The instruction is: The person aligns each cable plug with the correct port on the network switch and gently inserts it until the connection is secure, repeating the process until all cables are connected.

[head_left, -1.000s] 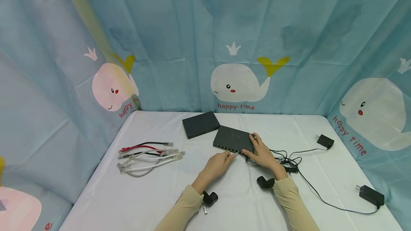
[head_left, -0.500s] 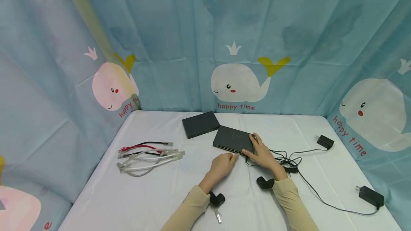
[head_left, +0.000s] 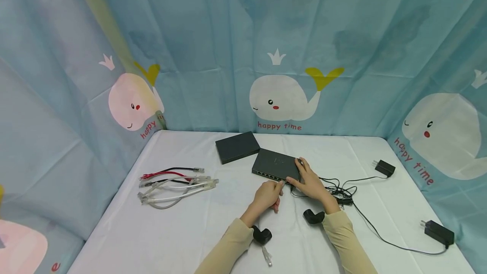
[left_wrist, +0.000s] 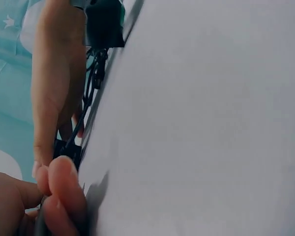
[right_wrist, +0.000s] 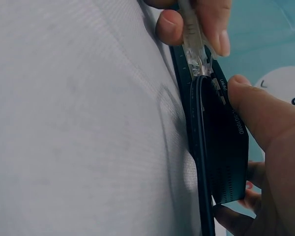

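A black network switch (head_left: 274, 163) lies on the table with its row of ports toward me. My right hand (head_left: 310, 182) holds its right end, the thumb on the top near the front edge in the right wrist view. Pinched between my left hand's (head_left: 267, 195) thumb and fingers is the clear plug (right_wrist: 192, 37) of a network cable, right at the switch's port side. Whether the plug is inside a port cannot be told. The cable's other plug (head_left: 267, 257) hangs below my left wrist. In the left wrist view my left fingers (left_wrist: 66, 191) hide the plug.
A second black switch (head_left: 237, 148) touches the first at the back left. Several short network cables (head_left: 179, 187) lie at the left. Tangled black power cords (head_left: 344, 195) lie right of my right hand, leading to two adapters (head_left: 385, 168), (head_left: 439, 232).
My left hand has shifted right along the switch's front edge and turned, its lower fingers now showing. The cable's loose end has swung right and toward me. My right hand stays put.
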The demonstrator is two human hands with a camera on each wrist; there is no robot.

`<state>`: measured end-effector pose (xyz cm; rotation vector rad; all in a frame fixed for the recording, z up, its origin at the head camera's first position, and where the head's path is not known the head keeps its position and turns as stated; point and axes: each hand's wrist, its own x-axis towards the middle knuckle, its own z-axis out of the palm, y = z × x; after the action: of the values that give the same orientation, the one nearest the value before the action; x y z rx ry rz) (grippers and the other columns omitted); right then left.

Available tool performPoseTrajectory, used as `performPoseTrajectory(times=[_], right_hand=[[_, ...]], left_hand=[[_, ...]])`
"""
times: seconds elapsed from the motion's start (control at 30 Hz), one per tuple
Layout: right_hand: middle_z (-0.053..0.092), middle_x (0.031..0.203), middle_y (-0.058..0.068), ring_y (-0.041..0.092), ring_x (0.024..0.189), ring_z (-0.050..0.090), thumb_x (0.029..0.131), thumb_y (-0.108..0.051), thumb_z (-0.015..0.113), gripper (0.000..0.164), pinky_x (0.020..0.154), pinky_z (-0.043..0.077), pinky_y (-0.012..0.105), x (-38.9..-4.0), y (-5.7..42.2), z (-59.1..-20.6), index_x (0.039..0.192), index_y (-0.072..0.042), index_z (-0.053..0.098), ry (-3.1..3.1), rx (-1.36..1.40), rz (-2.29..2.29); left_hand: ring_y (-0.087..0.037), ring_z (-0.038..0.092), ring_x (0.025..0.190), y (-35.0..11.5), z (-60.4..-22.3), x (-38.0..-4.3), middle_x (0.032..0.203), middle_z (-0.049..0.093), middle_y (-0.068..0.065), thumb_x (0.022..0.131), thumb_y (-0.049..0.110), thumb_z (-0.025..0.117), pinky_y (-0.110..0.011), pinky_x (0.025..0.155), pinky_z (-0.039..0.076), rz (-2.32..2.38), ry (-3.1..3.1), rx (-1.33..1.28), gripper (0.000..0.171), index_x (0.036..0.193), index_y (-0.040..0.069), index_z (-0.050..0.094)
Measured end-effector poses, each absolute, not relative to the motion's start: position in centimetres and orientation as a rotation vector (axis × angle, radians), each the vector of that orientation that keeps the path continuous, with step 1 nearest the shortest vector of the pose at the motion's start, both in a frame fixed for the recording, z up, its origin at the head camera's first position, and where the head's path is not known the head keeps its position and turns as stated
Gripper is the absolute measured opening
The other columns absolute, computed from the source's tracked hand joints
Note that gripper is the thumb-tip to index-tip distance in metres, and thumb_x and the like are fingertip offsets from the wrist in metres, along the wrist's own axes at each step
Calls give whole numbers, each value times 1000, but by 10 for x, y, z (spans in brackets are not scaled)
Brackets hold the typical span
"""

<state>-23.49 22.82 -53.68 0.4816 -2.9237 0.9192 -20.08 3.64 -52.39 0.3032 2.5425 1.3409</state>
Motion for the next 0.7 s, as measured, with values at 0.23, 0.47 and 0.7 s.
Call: performPoseTrajectory(times=[0.23,0.47,0.7], right_hand=[[13,151,22,51,119,42,89,-47,57,80,89,39,62,-235,228,-533,148,-7,21,-2905,501,920],[19,148,21,42,103,55,88,-49,57,80,80,47,53,-241,225,-530,147,-6,24,-2899,456,957],[29,137,25,47,111,49,91,-50,52,78,90,42,57,-253,214,-533,144,1,27,-2862,311,940]], left_hand=[[-12,54,33,38,-526,-205,44,53,0,101,35,35,-24,39,44,1475,2398,292,47,75,4,60],[-13,57,35,37,-527,-207,45,52,0,101,36,35,-24,39,46,1536,2286,255,47,79,3,60],[-10,55,35,35,-530,-207,47,52,1,100,37,38,-22,39,43,1550,2259,313,45,81,4,61]])
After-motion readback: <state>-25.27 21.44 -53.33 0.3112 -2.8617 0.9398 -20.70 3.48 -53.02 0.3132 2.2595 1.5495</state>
